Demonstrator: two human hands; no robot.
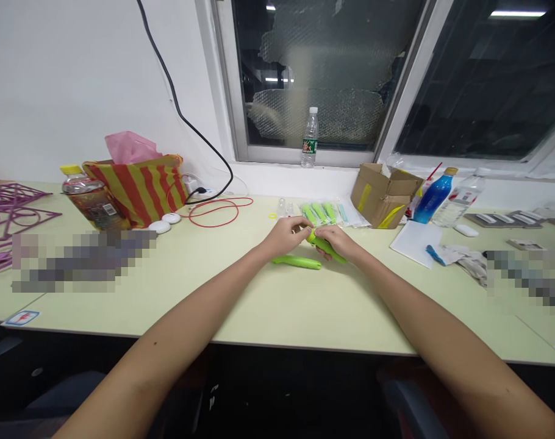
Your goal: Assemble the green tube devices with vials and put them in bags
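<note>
Over the middle of the table, my right hand (339, 239) is closed around a bright green elongated piece (333, 253), tilted down to the right. My left hand (285, 236) is closed in a pinch at the upper left end of that same piece, its fingertips meeting those of the right. What the left fingers pinch there is partly hidden. Just below the hands, a second long green piece (300, 263) lies flat on the table. Behind them are clear bags of more green pieces (319, 213), some small clear parts (282, 207) and a yellow ring (272, 216).
An open cardboard box (382, 195), a blue bottle (435, 196) and a white sheet (415, 244) stand or lie at right. Toward the left are a striped bag (140, 189), a drink bottle (92, 198), white round cases (160, 227) and a red cable (213, 219).
</note>
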